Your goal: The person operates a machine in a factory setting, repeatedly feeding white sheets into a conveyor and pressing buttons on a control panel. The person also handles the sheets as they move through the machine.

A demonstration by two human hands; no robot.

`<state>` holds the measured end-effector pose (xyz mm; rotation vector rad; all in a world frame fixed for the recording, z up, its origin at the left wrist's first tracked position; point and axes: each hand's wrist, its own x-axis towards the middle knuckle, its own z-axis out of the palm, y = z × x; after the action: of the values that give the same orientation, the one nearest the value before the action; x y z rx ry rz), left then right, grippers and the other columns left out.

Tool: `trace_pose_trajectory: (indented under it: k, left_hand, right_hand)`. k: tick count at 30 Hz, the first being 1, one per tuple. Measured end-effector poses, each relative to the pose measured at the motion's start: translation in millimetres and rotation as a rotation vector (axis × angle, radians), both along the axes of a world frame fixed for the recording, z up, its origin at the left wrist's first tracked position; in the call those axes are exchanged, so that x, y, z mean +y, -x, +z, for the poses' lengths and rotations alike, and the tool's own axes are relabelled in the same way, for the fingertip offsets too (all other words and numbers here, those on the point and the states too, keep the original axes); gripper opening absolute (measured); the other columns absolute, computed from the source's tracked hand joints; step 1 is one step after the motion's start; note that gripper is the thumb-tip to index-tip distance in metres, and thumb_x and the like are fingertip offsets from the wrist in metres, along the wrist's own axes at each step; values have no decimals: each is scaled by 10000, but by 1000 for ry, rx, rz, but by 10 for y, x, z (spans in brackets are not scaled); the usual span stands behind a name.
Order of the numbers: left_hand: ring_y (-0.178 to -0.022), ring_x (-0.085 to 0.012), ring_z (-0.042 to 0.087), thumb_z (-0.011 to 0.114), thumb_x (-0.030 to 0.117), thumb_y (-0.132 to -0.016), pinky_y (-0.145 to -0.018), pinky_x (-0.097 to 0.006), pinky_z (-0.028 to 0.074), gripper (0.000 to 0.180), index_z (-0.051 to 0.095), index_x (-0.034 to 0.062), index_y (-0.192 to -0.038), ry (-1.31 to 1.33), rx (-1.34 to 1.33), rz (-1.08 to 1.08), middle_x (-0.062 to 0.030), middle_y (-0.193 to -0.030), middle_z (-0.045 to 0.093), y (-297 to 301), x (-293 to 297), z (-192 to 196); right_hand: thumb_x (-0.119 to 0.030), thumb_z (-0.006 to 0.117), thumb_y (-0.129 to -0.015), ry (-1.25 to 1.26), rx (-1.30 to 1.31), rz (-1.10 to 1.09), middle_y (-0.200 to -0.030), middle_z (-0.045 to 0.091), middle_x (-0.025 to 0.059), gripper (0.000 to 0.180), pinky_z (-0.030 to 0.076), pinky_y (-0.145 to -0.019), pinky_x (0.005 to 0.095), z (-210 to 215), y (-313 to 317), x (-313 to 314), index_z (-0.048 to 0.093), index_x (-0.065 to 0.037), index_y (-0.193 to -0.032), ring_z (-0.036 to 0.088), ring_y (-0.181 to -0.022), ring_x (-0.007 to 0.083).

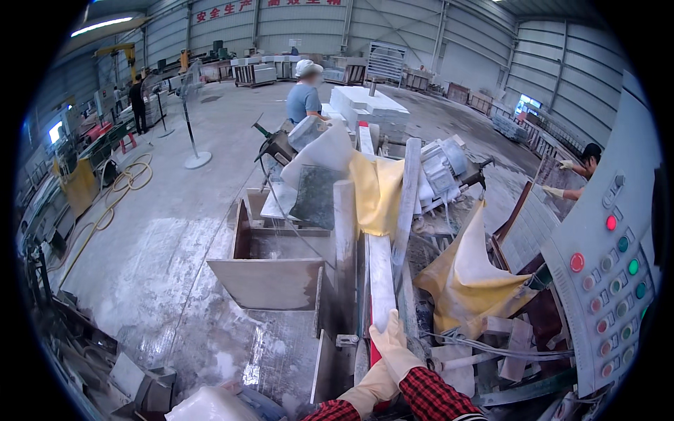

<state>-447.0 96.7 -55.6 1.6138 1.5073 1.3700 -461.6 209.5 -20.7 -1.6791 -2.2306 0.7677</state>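
A long white stone strip (381,277) lies along the narrow bed of a machine and runs away from me beneath a yellow-and-white cloth flap (377,193). My right hand (393,344), in a cream glove, rests at the strip's near end. Its fingers stretch forward on the strip and the thumb is spread to the left. Lower down and partly behind the right wrist is my left hand (373,387), in a matching glove, beside the red edge of the bed (375,351). The left fingers are hidden. Both sleeves are red-and-black checked.
A control panel (604,281) with coloured buttons leans in at the right. An electric motor (446,165) and a draped yellow cloth (470,281) flank the bed. Left of it stands an open box of boards (274,284). A person in a white cap (303,98) sits at the far end.
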Motion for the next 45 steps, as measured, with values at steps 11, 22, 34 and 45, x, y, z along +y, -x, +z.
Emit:
trace_pose_trajectory:
  k: [11,22,34,45]
  left_hand:
    - [-1289,-329,537,591,282,-919,-1145,-452,362,406,621,72,-1265,-53,81,-77,-146,-1303,630,-73,-63,-50]
    - [-1237,-351,556,619,308,-885,-1116,-487,377,441,618,45,-1239,-301,666,-40,-166,-1231,636,-19,-212,169]
    - [-1099,-313,601,708,283,-791,-979,-452,435,434,635,28,-1134,-363,826,8,-141,-1151,644,-275,-285,485]
    - [-1206,-446,535,642,289,-894,-1039,-539,405,504,557,-9,-1293,-338,1012,-84,-267,-1289,582,-445,-466,275]
  right_hand:
    - [-465,770,-794,-40,-222,41,-1290,576,241,854,493,-990,504,214,-152,-139,375,-172,-1492,613,-1170,422]
    - [-380,703,-876,111,-118,149,-1257,664,196,674,498,-979,442,256,-474,0,477,-99,-1445,657,-1112,349]
    - [-227,530,-1050,333,1070,-158,-1199,677,73,356,551,-862,321,231,-2917,-1142,581,2,-1319,670,-1035,172]
    - [22,460,-939,-298,1424,-1301,-1201,691,25,451,539,-816,327,-14,-5915,-3385,560,-75,-1368,676,-1048,168]
